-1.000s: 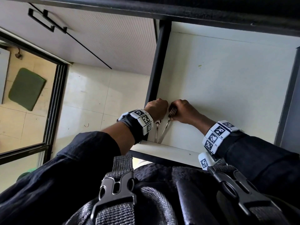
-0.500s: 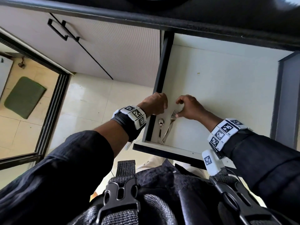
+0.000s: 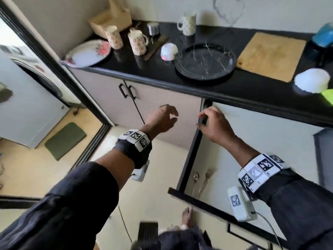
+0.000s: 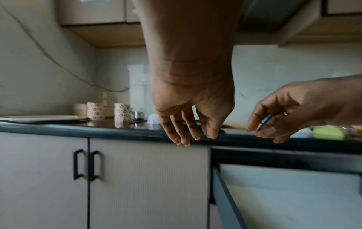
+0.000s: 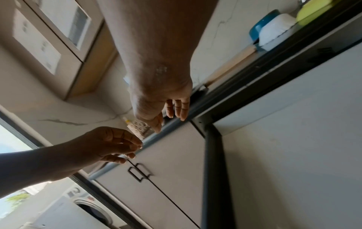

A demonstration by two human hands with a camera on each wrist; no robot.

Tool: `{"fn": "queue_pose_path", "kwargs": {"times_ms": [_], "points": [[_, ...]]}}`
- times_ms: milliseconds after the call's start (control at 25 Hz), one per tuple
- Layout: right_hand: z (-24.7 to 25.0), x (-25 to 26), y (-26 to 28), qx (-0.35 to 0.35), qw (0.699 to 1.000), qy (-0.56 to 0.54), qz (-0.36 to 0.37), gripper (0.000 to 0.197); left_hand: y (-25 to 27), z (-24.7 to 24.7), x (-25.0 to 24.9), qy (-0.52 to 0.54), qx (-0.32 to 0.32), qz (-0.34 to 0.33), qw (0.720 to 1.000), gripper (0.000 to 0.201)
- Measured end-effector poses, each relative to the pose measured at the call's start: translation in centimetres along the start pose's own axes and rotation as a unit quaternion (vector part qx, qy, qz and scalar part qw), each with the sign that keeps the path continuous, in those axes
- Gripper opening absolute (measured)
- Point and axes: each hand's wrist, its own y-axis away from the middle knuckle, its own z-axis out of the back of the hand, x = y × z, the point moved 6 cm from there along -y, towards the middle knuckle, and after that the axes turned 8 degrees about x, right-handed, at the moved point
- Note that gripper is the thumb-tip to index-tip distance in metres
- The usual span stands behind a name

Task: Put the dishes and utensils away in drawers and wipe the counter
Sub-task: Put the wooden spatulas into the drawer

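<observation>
A spoon and a fork lie side by side in the near left corner of the open white drawer. Both hands hover above it, just below the black counter's edge. My left hand hangs in front of the cabinet door, fingers loosely curled and holding nothing. My right hand is beside it over the drawer's left wall, also holding nothing. On the counter stand a floral plate, two patterned mugs, an overturned small bowl and a black plate.
Further right on the counter lie a wooden cutting board, a white bowl, a blue container and a green sponge. A white mug and steel cup stand at the back. Cabinet doors with black handles are left of the drawer.
Both hands have let go of the fork and spoon and risen out of the drawer toward the counter edge. The head view has tilted up and now takes in the countertop.
</observation>
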Motion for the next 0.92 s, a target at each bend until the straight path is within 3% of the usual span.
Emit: {"fn": "queue_pose_path", "kwargs": {"times_ms": [160,360,720,920], "points": [[1.5,6.9,-3.1,-0.055,0.996,0.009,0.069,0.028,1.9,7.2,2.5,-0.038,-0.094,0.007,0.995,0.019],[-0.2,14.4,-7.7,-0.062,0.991,-0.001,0.122,0.025,3.7,13.5,8.1,-0.053,-0.144,0.015,0.988,0.019],[-10.4,29.5,-21.0,-0.086,0.988,-0.035,0.125,0.021,3.6,26.5,26.0,-0.100,-0.143,0.019,0.984,0.023],[-13.0,30.8,-25.9,-0.116,0.988,-0.068,0.070,0.018,-0.4,30.7,31.3,-0.102,-0.136,-0.029,0.985,0.022]]}}
